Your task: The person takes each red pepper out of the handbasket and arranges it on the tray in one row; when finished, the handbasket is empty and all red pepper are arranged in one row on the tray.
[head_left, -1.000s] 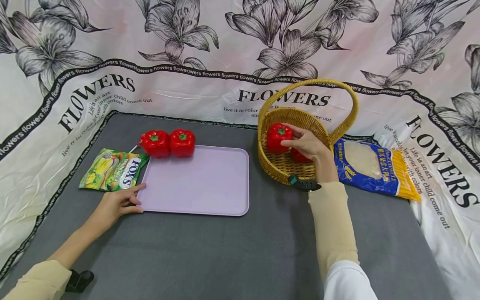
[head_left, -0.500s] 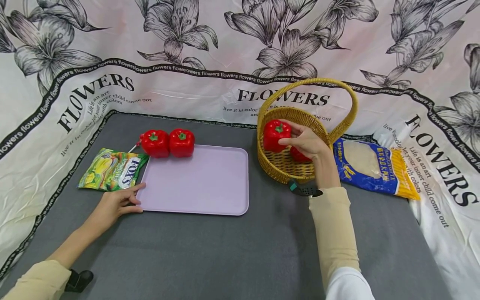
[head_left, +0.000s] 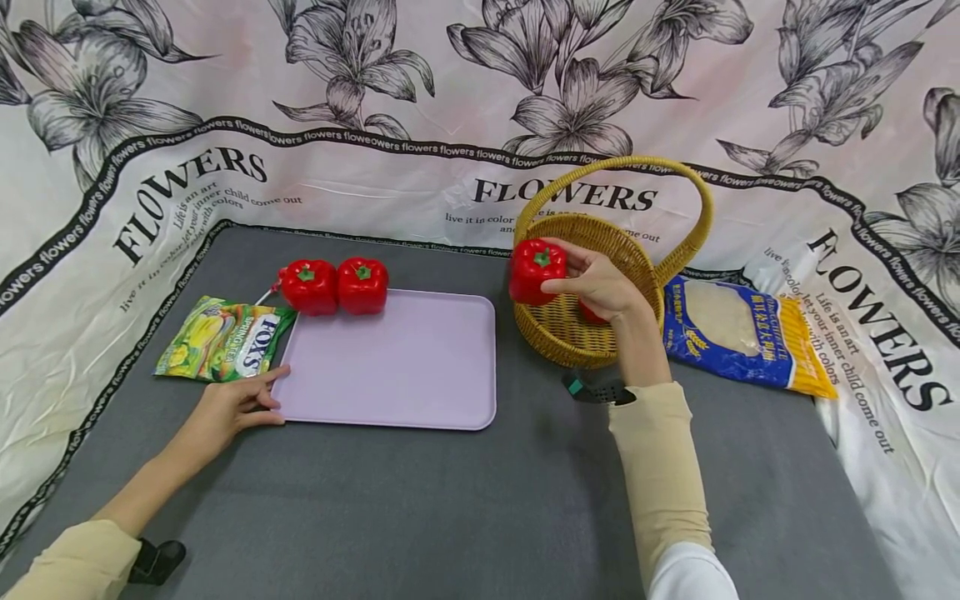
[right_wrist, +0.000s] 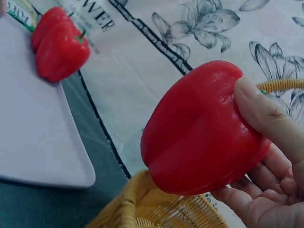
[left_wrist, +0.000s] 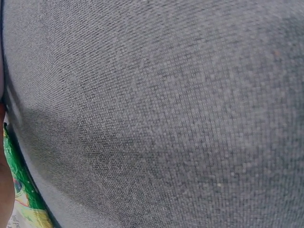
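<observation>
My right hand (head_left: 603,283) holds a red bell pepper (head_left: 537,272) above the left side of the yellow wicker basket (head_left: 551,342). In the right wrist view the thumb lies along one side of this bell pepper (right_wrist: 194,133), with the fingers under it. Another red pepper (head_left: 591,313) sits in the basket, mostly hidden by the hand. At the left edge of the lilac tray (head_left: 397,367), my left hand (head_left: 225,412) rests with index finger and thumb spread against the rim. Two more red bell peppers, a left one (head_left: 309,287) and a right one (head_left: 363,286), stand at the tray's back left corner.
A green and yellow FOX'S candy bag (head_left: 225,337) lies left of the tray, with a lollipop-like stick (head_left: 266,295) near the peppers. Right of the basket is a blue and yellow pasta bag (head_left: 742,333). The basket's tall handle (head_left: 705,217) arches up. Flowered cloth (head_left: 420,187) hangs behind.
My right hand has lifted the bell pepper and carried it left, from inside the basket to over its left rim. The left hand and tray have stayed put.
</observation>
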Available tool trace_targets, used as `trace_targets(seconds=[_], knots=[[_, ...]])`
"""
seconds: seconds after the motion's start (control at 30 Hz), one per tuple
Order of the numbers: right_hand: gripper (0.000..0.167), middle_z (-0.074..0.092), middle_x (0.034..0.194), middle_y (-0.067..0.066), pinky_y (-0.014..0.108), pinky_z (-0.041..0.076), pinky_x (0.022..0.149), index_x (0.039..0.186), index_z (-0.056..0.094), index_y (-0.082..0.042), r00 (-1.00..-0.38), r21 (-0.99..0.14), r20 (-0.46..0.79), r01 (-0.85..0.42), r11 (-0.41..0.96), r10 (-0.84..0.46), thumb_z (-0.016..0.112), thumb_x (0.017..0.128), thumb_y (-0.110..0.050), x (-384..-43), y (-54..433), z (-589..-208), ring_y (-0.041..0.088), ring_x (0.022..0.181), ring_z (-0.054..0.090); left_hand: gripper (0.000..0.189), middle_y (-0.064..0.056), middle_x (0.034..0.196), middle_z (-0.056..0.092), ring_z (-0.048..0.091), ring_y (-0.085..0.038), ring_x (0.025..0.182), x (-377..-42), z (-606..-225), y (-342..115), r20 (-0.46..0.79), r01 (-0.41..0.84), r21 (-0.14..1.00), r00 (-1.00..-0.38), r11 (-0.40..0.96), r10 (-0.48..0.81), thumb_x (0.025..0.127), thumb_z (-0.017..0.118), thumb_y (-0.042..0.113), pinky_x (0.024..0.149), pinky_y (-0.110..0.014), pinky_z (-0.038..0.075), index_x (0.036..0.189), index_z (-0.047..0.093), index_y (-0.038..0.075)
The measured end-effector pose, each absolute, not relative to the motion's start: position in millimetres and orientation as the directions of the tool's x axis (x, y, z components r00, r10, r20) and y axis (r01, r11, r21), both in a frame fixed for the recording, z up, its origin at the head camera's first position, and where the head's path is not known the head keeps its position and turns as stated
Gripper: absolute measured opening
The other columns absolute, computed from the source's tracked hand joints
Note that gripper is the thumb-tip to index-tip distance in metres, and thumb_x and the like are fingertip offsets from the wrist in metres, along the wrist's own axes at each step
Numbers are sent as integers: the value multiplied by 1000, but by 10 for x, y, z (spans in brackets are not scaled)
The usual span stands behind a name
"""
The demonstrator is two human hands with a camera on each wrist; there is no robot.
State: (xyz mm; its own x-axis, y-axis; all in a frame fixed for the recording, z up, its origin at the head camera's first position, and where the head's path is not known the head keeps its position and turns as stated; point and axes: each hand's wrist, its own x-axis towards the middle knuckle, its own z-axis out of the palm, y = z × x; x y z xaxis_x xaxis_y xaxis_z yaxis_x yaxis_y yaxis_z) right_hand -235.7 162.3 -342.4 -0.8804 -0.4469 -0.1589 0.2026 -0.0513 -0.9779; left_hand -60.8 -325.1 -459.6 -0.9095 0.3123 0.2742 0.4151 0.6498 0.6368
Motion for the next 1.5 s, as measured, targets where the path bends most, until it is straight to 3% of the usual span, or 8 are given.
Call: trace_targets(seconds=[0.23,0.4,0.6,0.9,1.07,1.23,1.5], knots=[[60,61,122,7,28,51,90,137,50,-4,-873,-978,-124,188,-92,-473,61,83,18,-2315,1505,-3392,24,113,55,56,-18,107,69,64,1,77,-613,-4578,-3240,264,412,647,-910,642,318,63,81,-9,74,-2,44,116,62,-11],[60,57,126,9,28,52,90,137,50,-4,-866,-980,-102,171,-100,-489,61,82,19,-2289,1389,-3353,26,114,52,57,-19,109,68,63,1,78,-614,-4566,-3239,256,404,642,-914,652,315,64,82,-8,74,-1,43,117,62,-11],[61,54,131,14,29,51,91,138,50,-4,-865,-978,-126,189,-84,-486,61,82,19,-2298,1229,-3352,28,117,50,43,-24,121,62,63,0,81,-594,-4547,-3240,234,385,657,-921,648,311,64,82,-8,75,-2,44,105,68,-8],[60,48,138,19,31,51,92,141,46,-3,-867,-979,-156,199,-41,-473,59,85,16,-2342,971,-3391,30,120,48,23,-25,122,61,65,-3,85,-596,-4545,-3238,248,396,669,-917,629,313,64,82,-7,73,-4,46,80,70,4],[60,49,138,17,35,49,96,140,47,-4,-867,-980,-172,199,-9,-468,63,84,14,-2370,840,-3423,29,121,48,23,-26,122,60,65,-8,86,-585,-4542,-3222,257,402,671,-914,623,313,64,82,-5,73,-4,46,74,68,10],[60,49,138,18,36,49,95,140,46,-4,-857,-980,-174,199,-1,-485,63,85,14,-2402,723,-3481,30,121,49,22,-25,122,61,65,-4,81,-582,-4543,-3219,262,404,668,-914,625,310,64,82,-5,73,-3,46,82,71,4],[59,51,136,18,42,46,98,139,48,-4,-848,-978,-181,207,4,-498,63,85,12,-2442,568,-3604,31,120,50,50,-20,109,68,64,-2,76,-593,-4545,-3217,262,403,666,-914,628,309,64,82,-7,73,-3,45,111,66,-10]])
